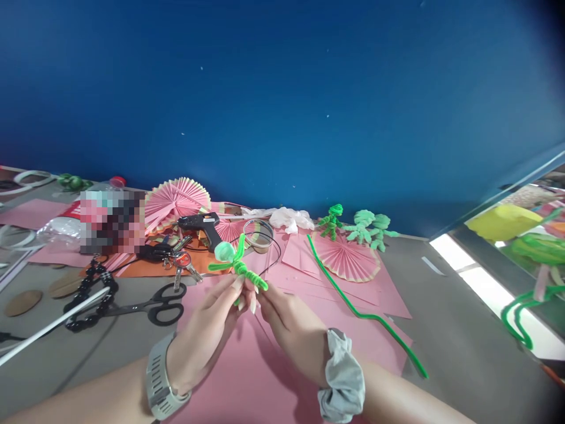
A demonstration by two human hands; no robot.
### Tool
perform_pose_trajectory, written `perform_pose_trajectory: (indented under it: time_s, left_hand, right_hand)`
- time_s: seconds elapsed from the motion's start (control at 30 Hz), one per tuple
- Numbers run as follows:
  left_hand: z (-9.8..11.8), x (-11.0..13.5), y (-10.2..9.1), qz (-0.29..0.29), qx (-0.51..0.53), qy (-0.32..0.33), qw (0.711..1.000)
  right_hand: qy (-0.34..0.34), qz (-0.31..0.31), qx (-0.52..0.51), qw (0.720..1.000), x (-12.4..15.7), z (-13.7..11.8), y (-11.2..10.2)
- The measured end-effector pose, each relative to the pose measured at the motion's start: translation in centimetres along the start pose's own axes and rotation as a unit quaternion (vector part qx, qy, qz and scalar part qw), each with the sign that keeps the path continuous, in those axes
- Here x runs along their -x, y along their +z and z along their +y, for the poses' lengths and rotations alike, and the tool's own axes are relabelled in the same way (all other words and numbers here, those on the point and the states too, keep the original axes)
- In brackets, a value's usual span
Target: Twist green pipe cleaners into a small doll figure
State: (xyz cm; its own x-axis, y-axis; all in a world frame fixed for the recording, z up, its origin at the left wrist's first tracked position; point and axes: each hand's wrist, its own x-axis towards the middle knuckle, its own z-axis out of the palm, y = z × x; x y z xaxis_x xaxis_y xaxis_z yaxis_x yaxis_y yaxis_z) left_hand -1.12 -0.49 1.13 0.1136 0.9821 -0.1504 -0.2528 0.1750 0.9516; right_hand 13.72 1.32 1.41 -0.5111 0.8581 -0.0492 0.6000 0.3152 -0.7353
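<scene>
Between my fingertips is a small green pipe-cleaner figure (242, 267), with a round paler head, two outstretched arms and a coiled body. My left hand (214, 321) pinches it from the left, thumb on top. From the other side my right hand (286, 327) closes on its coiled lower end; some of those fingers are hidden. Pink paper (256, 377) lies beneath both hands. To the right, a long loose green pipe cleaner (353, 306) stretches across the sheets, bent midway.
Finished-looking pipe-cleaner figures (362, 226) stand at the back by the blue wall (282, 106), near a pink paper fan (346, 256). Left of my hands lie black scissors (165, 304), keys (183, 262), a glue gun (205, 227), black beads (90, 294) and a plastic bottle (59, 229).
</scene>
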Motion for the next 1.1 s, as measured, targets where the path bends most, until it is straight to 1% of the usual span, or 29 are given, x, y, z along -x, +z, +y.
perform_pose_trajectory:
  time_s: [0.03,0.1,0.13,0.17,0.23,0.3,0.33,0.37,0.43,0.5,0.6,0.63,0.67,0.7,0.73,0.77,0.8,0.87,0.93,0.97,1.03,1.1]
  left_hand:
    - [-0.4,0.0,-0.2,0.000,-0.029,-0.002,1.000]
    - [-0.9,0.0,-0.5,0.010,-0.131,0.034,0.991]
    - [-0.9,-0.1,-0.7,0.018,-0.194,0.062,0.979]
    - [-0.8,-0.1,-0.8,0.024,-0.260,0.092,0.961]
    - [-0.3,-0.3,-1.0,0.025,-0.388,0.143,0.910]
    - [0.3,-0.5,-1.1,0.010,-0.485,0.180,0.856]
    - [0.6,-0.6,-1.1,0.000,-0.517,0.194,0.833]
    - [0.8,-0.7,-1.2,-0.009,-0.539,0.206,0.817]
    - [0.9,-0.7,-1.2,-0.021,-0.566,0.221,0.794]
    - [0.9,-0.8,-1.4,-0.018,-0.591,0.230,0.773]
    - [0.6,-0.9,-1.7,-0.009,-0.635,0.252,0.730]
    - [0.5,-1.0,-1.8,-0.009,-0.646,0.259,0.718]
    - [0.4,-1.1,-1.8,-0.012,-0.650,0.263,0.713]
    - [0.4,-1.1,-1.8,-0.018,-0.646,0.265,0.715]
    - [0.3,-1.1,-1.8,-0.030,-0.632,0.263,0.728]
    - [0.2,-1.1,-1.7,-0.047,-0.606,0.257,0.751]
    - [0.1,-1.1,-1.6,-0.062,-0.569,0.246,0.782]
    - [0.1,-1.1,-1.4,-0.075,-0.473,0.209,0.853]
    - [0.0,-1.1,-1.2,-0.070,-0.363,0.156,0.916]
    - [0.0,-1.0,-1.1,-0.064,-0.311,0.129,0.939]
    - [-0.1,-1.0,-1.1,-0.060,-0.224,0.083,0.969]
    - [-0.2,-0.9,-1.0,-0.058,-0.172,0.048,0.982]
  right_hand:
    - [-0.002,-0.006,0.011,1.000,0.1,-0.1,0.1]
    - [-0.006,-0.011,0.035,0.999,0.3,-0.4,0.1]
    - [-0.004,-0.010,0.048,0.999,0.4,-0.5,0.0]
    - [0.002,-0.009,0.059,0.998,0.5,-0.7,0.0]
    - [0.023,-0.009,0.079,0.997,0.7,-1.0,-0.2]
    - [0.043,-0.025,0.090,0.995,0.8,-1.3,-0.4]
    - [0.050,-0.036,0.091,0.994,0.9,-1.5,-0.5]
    - [0.054,-0.046,0.092,0.993,0.9,-1.7,-0.6]
    - [0.052,-0.058,0.104,0.991,0.9,-1.9,-0.8]
    - [0.045,-0.060,0.154,0.985,0.9,-1.9,-0.8]
    - [0.047,-0.049,0.290,0.955,1.0,-2.0,-0.8]
    - [0.040,-0.044,0.323,0.944,1.0,-2.0,-0.8]
    - [0.025,-0.038,0.342,0.939,1.0,-2.0,-1.0]
    - [0.005,-0.029,0.345,0.938,1.0,-2.0,-1.1]
    - [-0.014,-0.020,0.333,0.943,1.0,-1.9,-1.4]
    - [-0.029,-0.011,0.309,0.950,0.9,-1.9,-1.7]
    - [-0.041,-0.003,0.276,0.960,0.9,-1.8,-2.1]
    - [-0.056,0.011,0.192,0.980,0.8,-1.5,-2.8]
    - [-0.079,0.016,0.130,0.988,0.7,-1.2,-3.3]
    - [-0.092,0.013,0.120,0.988,0.6,-1.0,-3.4]
    - [-0.122,0.000,0.141,0.982,0.5,-0.8,-3.4]
    - [-0.154,-0.015,0.193,0.969,0.4,-0.7,-3.1]
